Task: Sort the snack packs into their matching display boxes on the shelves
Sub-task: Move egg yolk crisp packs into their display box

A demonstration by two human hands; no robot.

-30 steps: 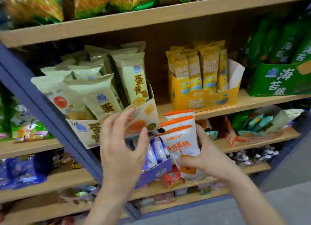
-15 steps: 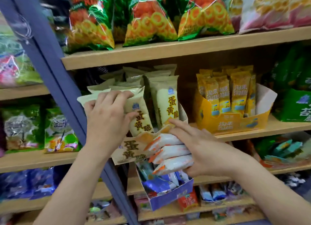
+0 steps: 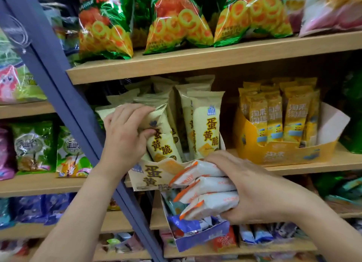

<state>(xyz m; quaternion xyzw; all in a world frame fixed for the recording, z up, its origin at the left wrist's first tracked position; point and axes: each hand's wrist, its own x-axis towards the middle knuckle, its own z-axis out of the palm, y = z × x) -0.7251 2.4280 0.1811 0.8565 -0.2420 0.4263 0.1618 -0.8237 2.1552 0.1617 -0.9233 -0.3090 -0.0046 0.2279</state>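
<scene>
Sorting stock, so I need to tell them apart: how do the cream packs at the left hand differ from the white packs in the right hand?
Colour: the cream packs are pale yellow with dark characters; the white packs have orange ends. Pose: the cream packs stand on end in their cream box; the white packs lie stacked sideways, outside any box. Both are sealed pouches, held by the left hand and right hand.
</scene>
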